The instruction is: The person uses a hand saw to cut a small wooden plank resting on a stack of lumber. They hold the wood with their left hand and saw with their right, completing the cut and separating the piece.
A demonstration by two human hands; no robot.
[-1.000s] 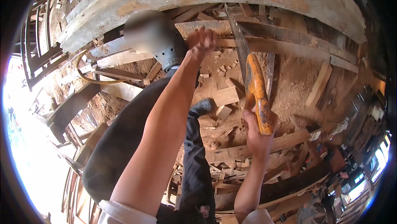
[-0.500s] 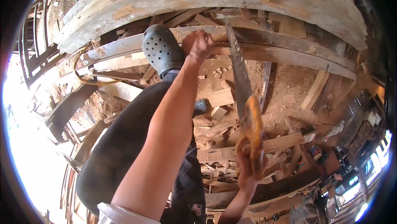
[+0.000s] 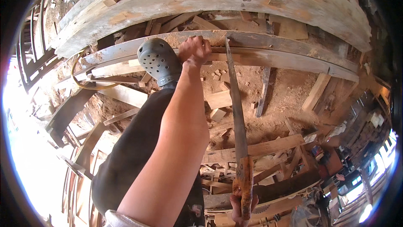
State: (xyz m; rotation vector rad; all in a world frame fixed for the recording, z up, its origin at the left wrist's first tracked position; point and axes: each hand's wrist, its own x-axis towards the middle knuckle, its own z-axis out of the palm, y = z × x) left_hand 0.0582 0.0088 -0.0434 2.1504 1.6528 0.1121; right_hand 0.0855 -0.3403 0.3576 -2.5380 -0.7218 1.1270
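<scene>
My left hand is closed over the edge of a long wooden plank, beside my foot in a grey clog resting on the same wood. Just right of that hand shows a short strip of lighter wood along the plank's near side. My right hand grips the worn orange handle of a handsaw, low in the view. The saw's blade points away from me, its narrow tip end lying at the plank a little right of my left hand.
Thick pale beams lie across the far side. Small wood blocks and sawdust cover the ground below. Another board lies nearer, among scrap wood. A yellow hoop hangs at the left; clutter fills the right.
My right hand has drawn the saw back toward me, so its handle sits lower and its tip is now near the plank. My left hand stays on the plank.
</scene>
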